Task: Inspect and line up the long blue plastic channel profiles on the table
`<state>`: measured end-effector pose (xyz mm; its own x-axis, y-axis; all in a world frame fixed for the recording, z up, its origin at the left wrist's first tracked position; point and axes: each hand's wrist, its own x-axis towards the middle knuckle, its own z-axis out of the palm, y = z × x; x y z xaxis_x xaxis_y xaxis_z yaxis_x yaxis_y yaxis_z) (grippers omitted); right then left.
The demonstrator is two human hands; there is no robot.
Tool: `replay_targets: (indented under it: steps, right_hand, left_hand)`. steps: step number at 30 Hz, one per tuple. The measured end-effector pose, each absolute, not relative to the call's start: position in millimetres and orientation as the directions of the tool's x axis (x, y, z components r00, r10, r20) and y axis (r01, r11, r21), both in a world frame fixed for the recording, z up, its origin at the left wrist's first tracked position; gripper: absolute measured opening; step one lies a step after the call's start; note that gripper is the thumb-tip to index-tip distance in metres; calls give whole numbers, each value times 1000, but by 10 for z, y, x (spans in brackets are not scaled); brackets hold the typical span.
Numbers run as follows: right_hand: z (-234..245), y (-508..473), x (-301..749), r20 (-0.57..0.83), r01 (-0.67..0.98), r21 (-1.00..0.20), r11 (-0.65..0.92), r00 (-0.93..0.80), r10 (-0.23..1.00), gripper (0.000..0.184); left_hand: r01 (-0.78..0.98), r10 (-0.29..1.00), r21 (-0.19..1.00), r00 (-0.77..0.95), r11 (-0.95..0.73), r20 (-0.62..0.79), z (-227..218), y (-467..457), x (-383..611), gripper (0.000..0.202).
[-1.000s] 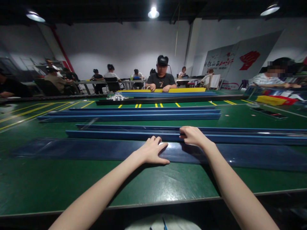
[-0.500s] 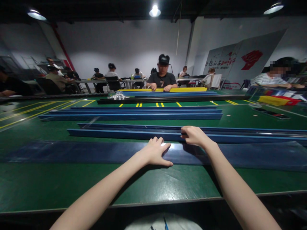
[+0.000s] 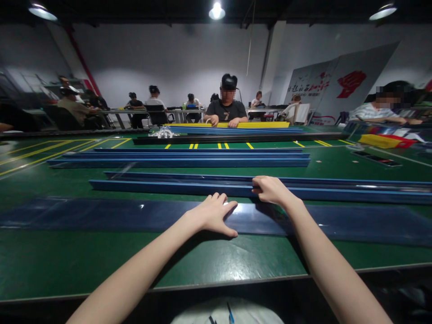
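Observation:
My left hand (image 3: 214, 216) lies with its fingers spread on a long, flat, dark blue strip (image 3: 111, 215) that has a glossy, see-through look. The strip runs across the table in front of me. Just beyond it lies a long blue channel-shaped rail (image 3: 162, 185) with raised edges. The fingers of my right hand (image 3: 270, 191) are curled over the rail's near edge, closed on it; their tips are partly hidden behind that edge.
More blue rails (image 3: 189, 161) lie farther back, with a black rail (image 3: 236, 138) beyond them. Across the green table (image 3: 202, 265) a person (image 3: 227, 110) holds a yellow rail (image 3: 263, 125). On the right are a phone-like dark object (image 3: 377, 158) and a yellow-red tray (image 3: 384, 141).
The whole view has shifted slightly, so the scene sits a little farther left and higher. Both hands keep the same hold and place on the strip and the rail.

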<state>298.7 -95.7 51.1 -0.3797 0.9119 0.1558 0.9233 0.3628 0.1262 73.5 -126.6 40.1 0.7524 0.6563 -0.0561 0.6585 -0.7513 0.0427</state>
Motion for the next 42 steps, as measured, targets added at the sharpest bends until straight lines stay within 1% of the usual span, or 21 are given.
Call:
replay_targets:
  steps: [7,12,16,20,24,26,28,31,33,34,36,38,40,42]
  right_hand:
    - [503,-937,2987,145,924,127,360,-377,915,9]
    - [513,-943,2987,146,922,132,363,-380,913,10]
    - [517,-948,2981,143,926,122,357,-373,917,10]
    - [516,-942,2982,147,925,116,362,-377,915,10]
    - [511,-937,2989,147,924,115,364,-378,914,10]
    - [504,-936,2990,146,924,122,361,-377,915,10]
    - [495,-935,2985,155,924,127,361,-378,913,13]
    - [480,-936,2963,178,925,125,358,-376,910,28]
    - [472,-938,2949,188,928,125,351,-369,910,36]
    - [469,-940,2946,192,928,128,349,-369,909,38]
    - [463,-941,2947,201,925,135,356,-378,904,34]
    - [460,-937,2956,206,919,138,368,-390,897,24]
    - [459,-930,2965,201,915,133,381,-401,894,15]
    - [460,-921,2971,198,912,129,389,-408,891,9]
  left_hand:
    - [669,667,42,744,-743,-48,378,-1309,722,78]
    - [670,671,-23,741,-742,-30,344,-1343,778,79]
    - [679,681,-57,731,-732,-46,342,-1385,836,79]
    - [679,680,-32,733,-733,-26,326,-1400,839,79]
    - [644,647,63,762,-762,25,345,-1361,802,80]
    - [617,625,118,778,-778,58,385,-1312,788,70]
    - [622,636,133,760,-772,138,430,-1237,767,51]
    - [702,676,62,653,-709,341,458,-1077,687,36]
    - [769,703,-1,585,-639,404,434,-957,593,30]
    - [793,723,-23,566,-608,396,413,-899,539,31]
    - [826,763,-51,541,-562,353,366,-802,437,33]
    - [840,788,-71,531,-538,311,330,-737,362,28]
    - [841,790,-74,531,-536,306,313,-706,327,21]
    - [840,787,-65,529,-538,317,308,-698,323,17]
